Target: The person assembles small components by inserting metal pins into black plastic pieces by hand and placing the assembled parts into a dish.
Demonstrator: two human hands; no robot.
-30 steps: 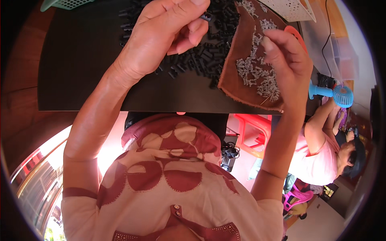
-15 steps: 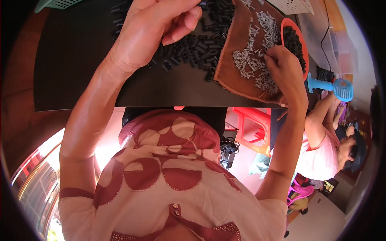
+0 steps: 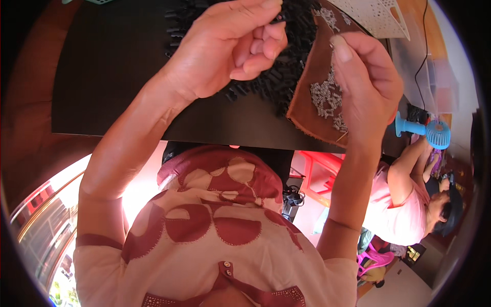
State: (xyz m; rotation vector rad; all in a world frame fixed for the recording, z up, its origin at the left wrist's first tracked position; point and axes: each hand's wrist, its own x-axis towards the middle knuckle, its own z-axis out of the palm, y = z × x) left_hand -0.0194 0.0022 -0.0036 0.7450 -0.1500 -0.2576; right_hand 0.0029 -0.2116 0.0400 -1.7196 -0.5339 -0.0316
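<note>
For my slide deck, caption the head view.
Bare left hand above small black cylindrical pieces, pinched bare right hand above tiny silver coil springs on brown fabric.

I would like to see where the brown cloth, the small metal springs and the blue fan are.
Brown cloth [image 3: 305, 113], head view: bare part near its left edge.
Small metal springs [image 3: 324, 98], head view: middle of a loose cluster.
Blue fan [image 3: 438, 134], head view: its round grille.

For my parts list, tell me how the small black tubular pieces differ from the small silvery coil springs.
The small black tubular pieces are dark and thicker; the small silvery coil springs are pale and finer. The pieces lie mostly on the dark flat table, the springs mostly on the rough-edged brown cloth. Both lie jumbled in large numbers.
</note>
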